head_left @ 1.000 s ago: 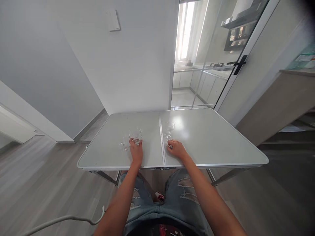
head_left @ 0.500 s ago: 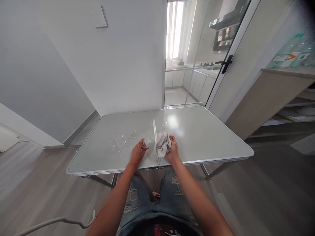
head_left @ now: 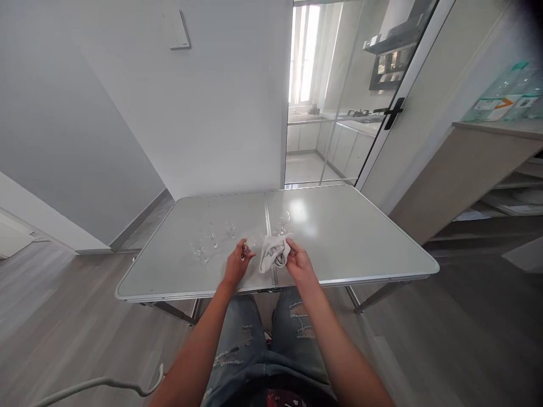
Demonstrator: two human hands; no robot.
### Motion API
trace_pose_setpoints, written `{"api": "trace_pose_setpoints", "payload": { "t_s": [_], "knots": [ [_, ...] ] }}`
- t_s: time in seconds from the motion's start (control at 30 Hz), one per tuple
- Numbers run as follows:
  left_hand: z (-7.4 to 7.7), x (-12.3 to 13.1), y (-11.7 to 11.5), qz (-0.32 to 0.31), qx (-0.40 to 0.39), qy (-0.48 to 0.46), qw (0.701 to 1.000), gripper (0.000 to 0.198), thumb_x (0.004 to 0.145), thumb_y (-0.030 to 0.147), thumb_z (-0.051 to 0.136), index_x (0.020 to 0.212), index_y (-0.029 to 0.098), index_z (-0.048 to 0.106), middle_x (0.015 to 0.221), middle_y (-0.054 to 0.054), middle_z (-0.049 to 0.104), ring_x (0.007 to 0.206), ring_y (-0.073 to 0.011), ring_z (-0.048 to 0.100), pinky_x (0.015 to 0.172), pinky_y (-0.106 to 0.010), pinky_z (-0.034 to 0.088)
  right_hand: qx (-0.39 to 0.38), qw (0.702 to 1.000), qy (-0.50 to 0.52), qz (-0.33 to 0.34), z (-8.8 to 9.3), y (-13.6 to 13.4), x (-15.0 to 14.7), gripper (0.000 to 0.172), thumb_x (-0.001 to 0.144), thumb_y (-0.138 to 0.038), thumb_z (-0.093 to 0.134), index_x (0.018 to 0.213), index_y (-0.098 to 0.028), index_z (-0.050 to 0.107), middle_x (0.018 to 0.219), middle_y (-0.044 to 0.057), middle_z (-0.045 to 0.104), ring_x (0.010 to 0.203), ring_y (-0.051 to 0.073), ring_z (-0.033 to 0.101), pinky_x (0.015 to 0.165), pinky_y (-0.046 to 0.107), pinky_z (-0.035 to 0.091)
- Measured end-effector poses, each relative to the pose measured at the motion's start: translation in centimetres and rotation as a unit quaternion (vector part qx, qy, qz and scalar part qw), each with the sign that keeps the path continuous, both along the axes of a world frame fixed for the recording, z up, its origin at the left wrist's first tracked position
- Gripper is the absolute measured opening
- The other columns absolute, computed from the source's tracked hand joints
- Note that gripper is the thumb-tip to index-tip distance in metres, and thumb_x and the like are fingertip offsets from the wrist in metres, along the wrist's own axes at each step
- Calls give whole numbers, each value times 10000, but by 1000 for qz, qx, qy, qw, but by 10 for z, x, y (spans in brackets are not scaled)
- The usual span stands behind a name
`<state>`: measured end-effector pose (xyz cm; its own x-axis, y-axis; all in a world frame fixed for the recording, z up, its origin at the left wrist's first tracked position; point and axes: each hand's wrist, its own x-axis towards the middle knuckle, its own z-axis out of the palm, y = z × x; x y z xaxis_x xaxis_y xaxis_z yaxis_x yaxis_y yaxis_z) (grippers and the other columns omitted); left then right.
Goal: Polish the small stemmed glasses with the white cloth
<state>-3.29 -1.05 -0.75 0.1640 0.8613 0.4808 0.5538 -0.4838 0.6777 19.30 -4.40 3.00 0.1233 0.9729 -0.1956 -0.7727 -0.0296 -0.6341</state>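
My left hand (head_left: 238, 263) is closed on the stem end of a small clear glass (head_left: 254, 242), whose bowl leans right toward the cloth. My right hand (head_left: 298, 260) grips a crumpled white cloth (head_left: 272, 253) by its right side, just above the table's middle seam. The cloth's left edge is close to the glass bowl; whether they touch I cannot tell. Behind the cloth stands another clear stemmed glass (head_left: 284, 217). To the left of my left hand, several clear glasses (head_left: 202, 251) stand in a loose group.
Everything rests on a pale folding table (head_left: 348, 237) with a metal rim. A white wall (head_left: 229, 113) and a glass door (head_left: 324, 141) lie beyond its far edge. Plastic bottles (head_left: 504, 96) stand on a shelf unit at right. A white cable (head_left: 106, 383) hangs at lower left.
The cloth has shifted slightly left and opened out from a bunched shape, with my right hand turning over it. My left hand holds the glass in nearly the same spot.
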Motion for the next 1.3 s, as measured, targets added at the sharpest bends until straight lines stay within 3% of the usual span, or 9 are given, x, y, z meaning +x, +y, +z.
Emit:
{"api": "trace_pose_setpoints", "payload": {
  "t_s": [0.13,0.27,0.4,0.57,0.77,0.87,1.03,1.1,1.3],
  "knots": [
    [0,1,-1,0,-9,-10,1000,506,862,371,681,1320,266,494,936,-10,662,760,-140,627,739,-243,457,23,996,-8,-90,4,-2,-2,223,791,-367,719,916,-221,606,885,7,693,774,155,655,686,293,563],
    [0,2,-1,-11,-19,0,1000,508,849,341,696,1319,278,515,925,-1,668,760,-140,624,758,-253,468,65,944,-247,-209,15,-11,0,251,880,-479,622,915,-243,543,858,-17,621,802,138,593,697,244,508],
    [-1,1,2,-46,-12,10,999,523,816,312,738,1311,308,569,947,-7,691,795,-157,637,808,-276,477,128,848,-508,-82,25,-19,-20,227,943,-461,502,857,-255,460,677,-44,495,653,142,501,616,230,417],
    [-4,-2,3,-47,40,66,996,507,867,324,696,1354,302,559,975,-39,699,846,-181,651,808,-284,483,206,752,-626,21,21,-13,-35,131,847,-258,531,935,-247,435,789,-19,505,687,158,481,648,253,384],
    [-1,0,1,-50,125,223,965,470,952,341,589,1399,226,503,976,-58,703,821,-177,641,767,-287,472,330,634,-673,189,31,1,-1,645,738,-57,489,1365,-191,420,968,57,591,864,202,542,813,321,434],
    [2,1,-1,-39,158,252,954,426,975,308,551,1386,206,513,932,-57,700,794,-170,634,744,-283,460,307,643,-659,242,42,1,1,762,817,-112,533,1526,-258,293,931,38,626,832,187,564,834,327,443],
    [2,1,-1,-8,176,257,950,439,996,312,508,1421,208,479,958,-73,707,800,-166,639,736,-284,451,243,807,-511,171,37,-4,-20,756,932,-266,470,1580,-273,80,901,11,629,733,158,565,724,301,488],
    [1,1,0,-8,176,262,949,457,1000,335,497,1436,203,461,970,-80,709,799,-167,640,735,-283,448,217,824,-507,126,33,-6,-27,787,961,-287,426,1583,-249,-55,906,23,640,713,165,568,721,317,496],
    [-1,2,-1,-14,153,272,950,440,1000,324,501,1418,190,473,989,-83,716,823,-166,660,753,-285,450,252,624,-720,167,44,-1,-18,673,966,-262,463,1586,-232,204,771,34,648,768,211,585,960,430,407]
  ]
}}
